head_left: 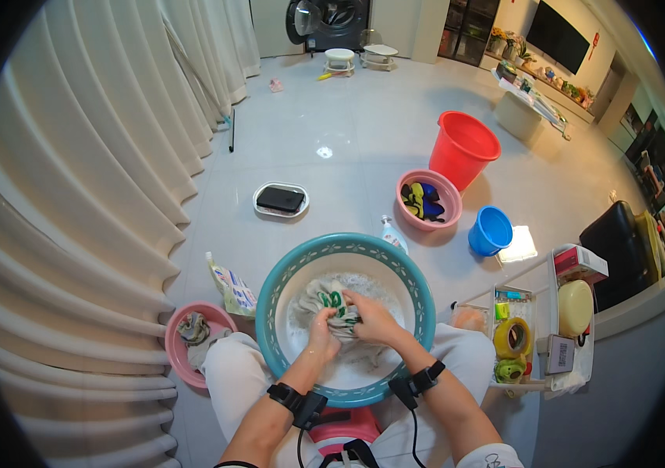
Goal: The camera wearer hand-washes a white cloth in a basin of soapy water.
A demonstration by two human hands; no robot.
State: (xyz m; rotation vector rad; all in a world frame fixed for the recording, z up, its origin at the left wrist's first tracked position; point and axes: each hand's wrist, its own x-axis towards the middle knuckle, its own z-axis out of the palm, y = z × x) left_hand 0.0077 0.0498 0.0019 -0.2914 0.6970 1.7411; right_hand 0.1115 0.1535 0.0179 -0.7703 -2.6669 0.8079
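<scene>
Between my knees stands a large teal-rimmed plastic basin (344, 398) with a white inside, holding sudsy water (303, 327). Over the water I hold a wet, pale grey cloth garment (315, 295) with green lettering or print, bunched up. My left hand (323, 336) grips its near left side, thumb up. From the right, my right hand (373, 316) pinches the printed part, fingers close to the left thumb. The cloth's lower part hangs into the suds, and its full shape is hidden in the folds.
Left of the basin are a detergent pouch (233, 286) and a pink basin (177, 365) with cloths. Beyond stand a pump bottle (392, 235), a pink basin (452, 213) with dark and yellow cloth, a red bucket (461, 158) and a blue bucket (487, 237). A cart (534, 386) stands right.
</scene>
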